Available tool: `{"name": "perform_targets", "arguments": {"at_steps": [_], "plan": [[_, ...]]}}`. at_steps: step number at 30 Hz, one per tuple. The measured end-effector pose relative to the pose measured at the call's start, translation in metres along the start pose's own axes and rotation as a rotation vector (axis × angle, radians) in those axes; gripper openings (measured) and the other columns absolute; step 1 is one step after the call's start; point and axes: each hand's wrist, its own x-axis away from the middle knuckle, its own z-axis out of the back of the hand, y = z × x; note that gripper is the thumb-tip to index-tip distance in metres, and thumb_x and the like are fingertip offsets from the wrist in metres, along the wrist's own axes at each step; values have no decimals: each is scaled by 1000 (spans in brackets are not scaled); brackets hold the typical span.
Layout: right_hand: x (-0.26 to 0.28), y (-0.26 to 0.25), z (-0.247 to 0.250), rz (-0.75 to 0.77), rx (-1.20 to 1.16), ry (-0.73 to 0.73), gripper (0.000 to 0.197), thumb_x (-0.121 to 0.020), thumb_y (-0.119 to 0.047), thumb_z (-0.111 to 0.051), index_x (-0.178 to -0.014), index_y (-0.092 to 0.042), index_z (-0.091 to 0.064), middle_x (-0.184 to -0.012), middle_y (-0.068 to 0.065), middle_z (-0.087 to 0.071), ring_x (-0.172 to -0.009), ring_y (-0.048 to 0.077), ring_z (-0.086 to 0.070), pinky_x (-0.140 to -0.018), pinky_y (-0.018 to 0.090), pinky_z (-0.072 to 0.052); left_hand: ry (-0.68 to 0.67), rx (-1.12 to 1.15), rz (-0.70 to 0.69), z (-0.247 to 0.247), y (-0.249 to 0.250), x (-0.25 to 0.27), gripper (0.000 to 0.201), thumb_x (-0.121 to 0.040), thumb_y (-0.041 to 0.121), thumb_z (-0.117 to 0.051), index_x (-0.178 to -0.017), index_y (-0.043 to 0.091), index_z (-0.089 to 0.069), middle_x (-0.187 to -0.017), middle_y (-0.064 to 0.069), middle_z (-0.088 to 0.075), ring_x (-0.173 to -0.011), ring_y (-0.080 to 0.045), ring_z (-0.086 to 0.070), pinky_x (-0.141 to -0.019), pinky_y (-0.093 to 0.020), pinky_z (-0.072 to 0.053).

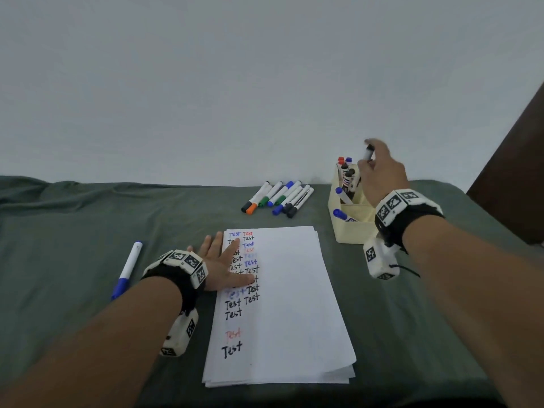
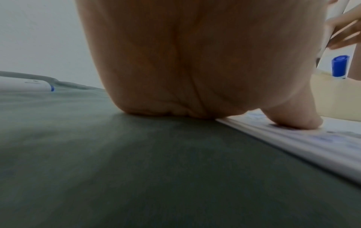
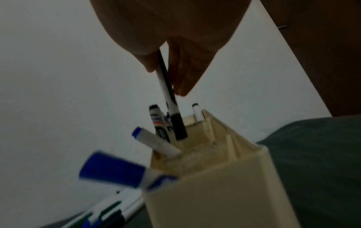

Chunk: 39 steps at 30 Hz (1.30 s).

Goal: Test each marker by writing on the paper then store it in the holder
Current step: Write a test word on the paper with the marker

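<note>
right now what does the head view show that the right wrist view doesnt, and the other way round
Only the head view shows the left hand lying flat on the paper with its columns of "Test", and the lone blue-capped marker on the green cloth left of it.

Only the right wrist view shows the held black marker cap down, its cap at the holder's rim, not yet let go.

Both show the right hand pinching that marker over the holder, the markers already stored, and the untested pile on the cloth.
</note>
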Motion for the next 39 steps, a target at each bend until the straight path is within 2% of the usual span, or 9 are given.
{"name": "perform_targets", "arguments": {"at_steps": [4,8,11,14,22,29,32,36,39], "plan": [[13,11,-17,-24,195,-204,36,-104,-27,-44,-140,-23,-43,-105,16,-66,-83,31,-63,-69,36,-51,2,2,3,0,0,-1,115,-63,98,-31,-150,41,20,-160,-2,30,-148,-27,22,-117,-62,4],[15,0,-28,-10,339,-216,44,-105,-23,-40,-147,-14,-35,-119,13,-59,-67,21,-46,-54,30,-33,3,15,7,-2,-1,-2,116,-62,99,-31,-150,42,21,-159,-1,30,-148,-27,23,-117,-61,5],[25,-15,-32,134,253,-77,56,-103,-25,-44,-154,-13,-26,-132,14,-54,-117,35,-51,-95,43,-45,11,19,7,-2,-2,-2,116,-62,99,-31,-150,43,20,-160,-1,30,-148,-27,23,-117,-60,5],[44,-34,-41,384,241,-117,65,-103,-28,-48,-160,-17,-18,-161,11,-27,-150,29,-20,-123,40,-18,13,20,7,-1,0,-1,116,-63,98,-32,-150,43,19,-160,0,29,-148,-27,22,-117,-60,5],[94,-24,-98,268,558,-922,89,-95,-70,-41,-162,-23,-4,-170,7,3,-156,30,3,-122,51,-15,14,-1,13,-1,0,1,113,-65,97,-33,-150,42,18,-160,-1,28,-149,-26,21,-117,-59,5],[109,6,-118,246,620,-904,100,-87,-84,-35,-162,-27,-3,-169,7,9,-155,31,8,-122,52,-7,-86,-20,23,12,-2,-3,129,-49,104,-35,-150,43,18,-162,0,24,-150,-28,16,-118,-52,3],[108,8,-120,240,629,-932,101,-87,-84,-35,-161,-28,3,-169,6,14,-155,30,12,-123,51,-3,-81,-20,50,41,0,-11,130,-36,109,-32,-149,46,-17,-162,1,-13,-147,-30,-19,-117,-51,-18],[108,8,-118,225,600,-933,103,-85,-84,-39,-161,-30,3,-169,4,16,-155,29,12,-124,50,0,128,4,13,82,3,-45,71,-79,84,-41,-106,21,-59,-124,-7,-60,-95,-21,-55,-80,-34,-44],[106,6,-115,201,557,-952,108,-81,-86,-44,-161,-30,2,-168,3,16,-155,27,13,-124,49,1,305,1,18,92,0,-68,54,-90,59,-54,-130,23,-52,-133,-5,-52,-114,-22,-53,-87,-33,-41]]}}
